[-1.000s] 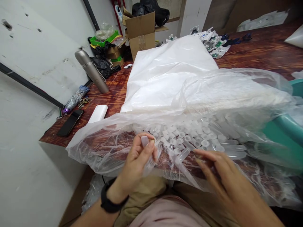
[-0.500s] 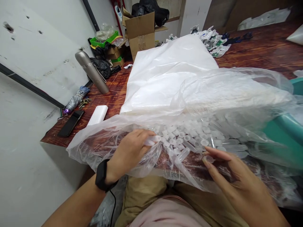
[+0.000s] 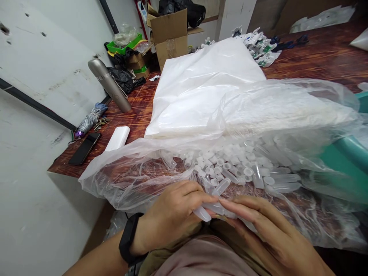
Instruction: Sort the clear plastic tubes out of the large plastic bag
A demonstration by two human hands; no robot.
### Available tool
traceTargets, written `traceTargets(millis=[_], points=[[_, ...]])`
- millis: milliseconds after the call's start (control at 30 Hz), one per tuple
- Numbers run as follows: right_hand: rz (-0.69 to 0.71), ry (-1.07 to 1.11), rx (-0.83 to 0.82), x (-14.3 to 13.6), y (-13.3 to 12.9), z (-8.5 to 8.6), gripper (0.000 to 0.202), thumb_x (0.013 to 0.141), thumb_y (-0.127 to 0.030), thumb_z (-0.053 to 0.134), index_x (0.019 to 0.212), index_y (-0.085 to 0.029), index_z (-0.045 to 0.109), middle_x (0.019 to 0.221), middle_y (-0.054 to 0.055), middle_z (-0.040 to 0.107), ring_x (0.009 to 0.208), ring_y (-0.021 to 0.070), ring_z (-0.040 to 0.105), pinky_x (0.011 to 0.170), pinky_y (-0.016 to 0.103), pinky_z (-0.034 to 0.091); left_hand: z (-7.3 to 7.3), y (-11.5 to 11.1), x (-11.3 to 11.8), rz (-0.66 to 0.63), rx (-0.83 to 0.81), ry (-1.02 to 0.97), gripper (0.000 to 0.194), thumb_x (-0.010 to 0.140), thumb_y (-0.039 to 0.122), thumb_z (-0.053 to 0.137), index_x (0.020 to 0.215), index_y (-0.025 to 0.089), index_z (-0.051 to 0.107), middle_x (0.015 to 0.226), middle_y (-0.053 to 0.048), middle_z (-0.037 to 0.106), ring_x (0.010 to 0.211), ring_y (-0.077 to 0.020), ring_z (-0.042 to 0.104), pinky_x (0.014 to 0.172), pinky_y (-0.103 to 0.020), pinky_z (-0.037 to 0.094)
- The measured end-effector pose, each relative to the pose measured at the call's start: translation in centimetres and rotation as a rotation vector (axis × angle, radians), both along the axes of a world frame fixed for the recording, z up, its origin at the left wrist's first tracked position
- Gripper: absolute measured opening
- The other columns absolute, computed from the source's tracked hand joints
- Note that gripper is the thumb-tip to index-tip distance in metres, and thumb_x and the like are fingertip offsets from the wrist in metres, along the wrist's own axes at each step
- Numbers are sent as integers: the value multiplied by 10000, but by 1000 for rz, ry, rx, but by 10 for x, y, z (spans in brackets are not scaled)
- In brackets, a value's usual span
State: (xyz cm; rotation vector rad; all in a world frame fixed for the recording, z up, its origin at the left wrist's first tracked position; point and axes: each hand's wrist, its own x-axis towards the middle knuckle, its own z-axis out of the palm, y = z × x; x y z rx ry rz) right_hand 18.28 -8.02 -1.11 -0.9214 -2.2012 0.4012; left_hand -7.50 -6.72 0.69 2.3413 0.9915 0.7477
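Note:
My left hand (image 3: 184,203), a black band on its wrist, closes on translucent plastic tubes near the table's front edge. One tube (image 3: 202,214) sticks out below its fingers, and a second tube (image 3: 217,208) lies between both hands. My right hand (image 3: 264,222) pinches the right end of that second tube, where a cap seems to sit; its fingers partly hide it. Just beyond lies a pile of small white caps (image 3: 220,163) mixed with loose tubes, inside a clear plastic bag (image 3: 115,180) spread open over the table.
A large white plastic sack (image 3: 201,84) lies behind the pile. To the right is a teal basin (image 3: 349,161). On the left are a phone (image 3: 84,148), a white box-shaped object (image 3: 117,138) and a metal flask (image 3: 110,86). A cardboard box (image 3: 169,34) stands behind.
Both hands have come together and down towards my body. My right hand has moved left from the pile, bringing a cap to the tube in my left hand.

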Motion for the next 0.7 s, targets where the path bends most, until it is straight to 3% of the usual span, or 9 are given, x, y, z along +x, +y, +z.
traceTargets(millis=[100,200,333,467,700], points=[[-10,9,-27,0,-5,-5,399,1092,-230,544,1472,-336,606,1124,10,821,991,164,817,909,218,656,-2,-3,5,21,112,39,205,1098,284,600,1224,169,714,969,-68,754,868,-195,699,778,-311,564],[-105,15,-145,-2,-13,-15,369,1084,-265,574,1444,-344,593,1178,3,826,999,184,826,908,255,669,-3,-5,9,63,197,90,213,1110,276,569,1216,165,716,944,-72,750,842,-199,687,768,-325,563],[-215,36,-255,-5,-19,-23,330,1095,-327,558,1424,-338,586,1204,14,819,991,190,836,851,257,682,-5,-6,8,86,185,90,205,1094,249,593,1246,175,708,984,-73,749,885,-202,695,800,-335,574],[-171,34,-220,-6,-18,-22,337,1074,-362,609,1409,-338,585,1185,36,804,1010,216,823,868,292,684,-6,-7,5,91,167,41,200,1071,253,641,1249,181,699,974,-56,735,878,-192,691,803,-322,567],[-105,96,-223,-5,-17,-11,318,1059,-276,632,1355,-389,610,1147,-24,812,981,174,818,874,251,674,-1,-8,9,94,240,57,188,1106,258,573,1183,164,716,925,-58,733,829,-186,670,755,-303,532]])
